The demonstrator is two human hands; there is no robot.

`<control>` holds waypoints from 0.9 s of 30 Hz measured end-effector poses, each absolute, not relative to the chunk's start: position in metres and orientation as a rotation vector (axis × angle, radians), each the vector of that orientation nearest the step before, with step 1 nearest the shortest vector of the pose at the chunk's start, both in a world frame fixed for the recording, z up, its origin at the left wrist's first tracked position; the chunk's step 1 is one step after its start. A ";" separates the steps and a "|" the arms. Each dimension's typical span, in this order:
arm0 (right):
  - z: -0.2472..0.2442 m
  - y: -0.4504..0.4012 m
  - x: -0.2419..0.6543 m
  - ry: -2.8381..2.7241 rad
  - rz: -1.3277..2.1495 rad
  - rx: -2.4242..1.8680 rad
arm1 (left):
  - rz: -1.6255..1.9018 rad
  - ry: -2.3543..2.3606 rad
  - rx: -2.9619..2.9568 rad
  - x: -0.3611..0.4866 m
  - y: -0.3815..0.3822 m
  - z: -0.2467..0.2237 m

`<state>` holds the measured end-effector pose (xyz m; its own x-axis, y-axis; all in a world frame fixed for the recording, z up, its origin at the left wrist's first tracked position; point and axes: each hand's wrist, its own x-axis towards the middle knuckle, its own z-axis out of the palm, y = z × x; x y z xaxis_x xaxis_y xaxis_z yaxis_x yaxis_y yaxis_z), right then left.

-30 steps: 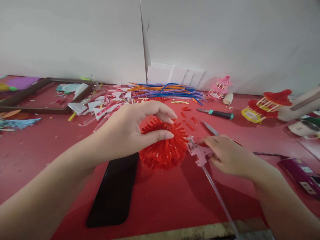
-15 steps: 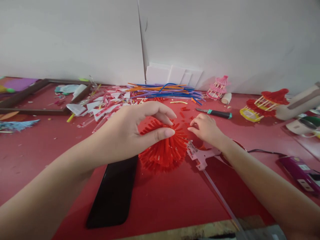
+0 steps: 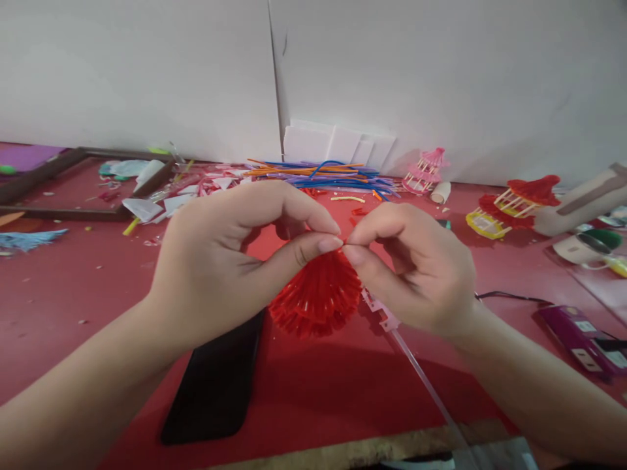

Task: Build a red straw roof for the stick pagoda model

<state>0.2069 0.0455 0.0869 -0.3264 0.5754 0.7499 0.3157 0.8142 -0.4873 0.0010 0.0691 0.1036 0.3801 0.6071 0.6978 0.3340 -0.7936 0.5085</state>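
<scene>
"Right hand point(image 3: 424, 274) has come off the gun point(image 3: 389, 320) and up to meet the left hand point(image 3: 215, 254), which has barely shifted."

"Do they hold anything?"

"Each is closed in a pinch, thumb to finger, and the two sets of tips all but touch. Whether something thin sits between them, I can't tell."

"And the ruffle point(image 3: 316, 300)?"

"Below the fingertips, on the table point(image 3: 304, 391), between the phone point(image 3: 215, 378) and the gun, back from the near edge. The hands hide its top."

"So what worries you?"

"A knock, first. With both hands just above it, a dropped wrist could tip or crush those red folds, which look light and springy."

"And the gun?"

"It lies just beside the ruffle, partly behind the right hand. If it's hot, a careless move of that hand could end in a burn, or shove the gun's front end into the folds."

"Its glue stick point(image 3: 421, 373) runs out past the near edge, too."

"Yes, so a forearm catching it could swing the whole gun around, and stray glue might land on the table or the ruffle."
</scene>
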 end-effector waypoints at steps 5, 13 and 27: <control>0.084 0.039 0.201 -1.709 0.376 -0.687 | 1.409 0.704 2.222 0.003 0.068 0.102; 0.087 0.033 0.207 -1.888 0.170 -0.745 | 1.214 0.631 2.463 0.000 0.074 0.107; 0.102 0.035 0.233 -2.102 0.296 -0.692 | 1.331 0.426 2.826 -0.004 0.082 0.099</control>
